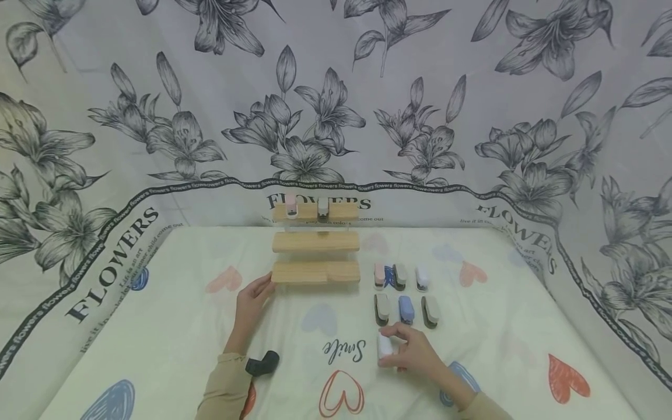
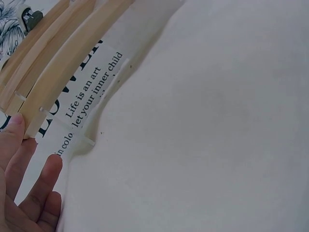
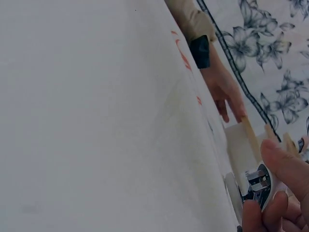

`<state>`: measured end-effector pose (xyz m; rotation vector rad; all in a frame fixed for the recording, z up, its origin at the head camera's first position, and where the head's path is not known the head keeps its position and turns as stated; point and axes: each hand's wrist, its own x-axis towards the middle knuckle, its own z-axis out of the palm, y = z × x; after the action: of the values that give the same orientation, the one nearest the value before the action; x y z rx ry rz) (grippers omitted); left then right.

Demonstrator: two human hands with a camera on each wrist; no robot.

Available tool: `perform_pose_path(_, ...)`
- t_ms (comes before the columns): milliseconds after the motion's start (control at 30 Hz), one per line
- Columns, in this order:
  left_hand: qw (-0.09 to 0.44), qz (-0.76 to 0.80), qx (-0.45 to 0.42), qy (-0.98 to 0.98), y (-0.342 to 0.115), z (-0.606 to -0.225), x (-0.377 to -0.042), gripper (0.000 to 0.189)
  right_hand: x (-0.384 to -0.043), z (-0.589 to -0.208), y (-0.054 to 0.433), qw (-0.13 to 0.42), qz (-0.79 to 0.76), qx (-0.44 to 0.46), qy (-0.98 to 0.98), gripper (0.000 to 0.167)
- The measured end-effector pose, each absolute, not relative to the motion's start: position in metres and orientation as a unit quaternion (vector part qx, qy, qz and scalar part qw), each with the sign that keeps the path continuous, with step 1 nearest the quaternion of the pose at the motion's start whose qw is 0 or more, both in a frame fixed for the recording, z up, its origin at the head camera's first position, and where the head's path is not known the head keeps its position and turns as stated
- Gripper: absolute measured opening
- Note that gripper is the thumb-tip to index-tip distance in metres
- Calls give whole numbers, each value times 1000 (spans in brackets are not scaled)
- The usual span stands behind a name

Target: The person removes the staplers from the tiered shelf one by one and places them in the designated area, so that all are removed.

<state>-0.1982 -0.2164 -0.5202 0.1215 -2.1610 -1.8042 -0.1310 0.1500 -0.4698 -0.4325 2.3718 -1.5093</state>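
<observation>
My right hand [image 1: 415, 354] pinches a white mini stapler [image 1: 385, 348] between thumb and fingers, low over the table. In the right wrist view the stapler's metal end [image 3: 259, 181] faces the camera. At the left end of a stepped wooden rack [image 1: 315, 272], my left hand [image 1: 254, 301] holds the lowest plank, thumb on one side and a finger under it, as the left wrist view shows. On the rack's top plank stand a pink stapler [image 1: 291, 205] and a grey stapler [image 1: 322, 208].
Right of the rack, two rows of small staplers stand on the table: pink [image 1: 379, 275], grey [image 1: 399, 276] and white [image 1: 422, 278] behind; grey [image 1: 382, 309], blue [image 1: 406, 309] and another grey stapler [image 1: 429, 311] in front. A flowered curtain [image 1: 336, 116] hangs behind.
</observation>
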Motion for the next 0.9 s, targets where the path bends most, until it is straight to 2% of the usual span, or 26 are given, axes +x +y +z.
perform_pose_path(233, 160, -636, 33, -754, -218, -521, -199, 41, -129, -483, 150, 137, -510, -143, 837, 49)
perform_pose_path(433, 161, -635, 32, -755, -219, -521, -199, 41, -128, -486, 152, 123, -502, -171, 839, 48)
perform_pose_path(667, 162, -638, 38, -751, -218, -521, -199, 41, -130, -484, 155, 137, -473, -203, 846, 48)
perform_pose_path(900, 161, -647, 38, -744, -219, -519, -198, 39, -134, -475, 159, 127, -434, -253, 855, 51)
